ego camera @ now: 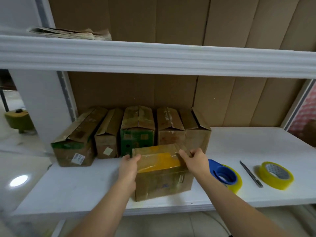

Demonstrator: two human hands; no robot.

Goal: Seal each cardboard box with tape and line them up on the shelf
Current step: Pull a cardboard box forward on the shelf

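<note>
A cardboard box (162,182) with yellowish clear tape across its top stands near the front of the white shelf (77,189). My left hand (129,170) grips its top left edge, thumb lying on the tape. My right hand (195,161) holds its top right edge with curled fingers. Behind it, several cardboard boxes (138,132) stand in a row against the back of the shelf. A blue tape dispenser with a yellow roll (225,175) lies just right of my right wrist.
A utility knife (250,173) and a second yellow tape roll (275,175) lie on the shelf to the right. An upper shelf (153,55) overhangs, with folded papers (71,33) on it. Cardboard sheets line the back wall.
</note>
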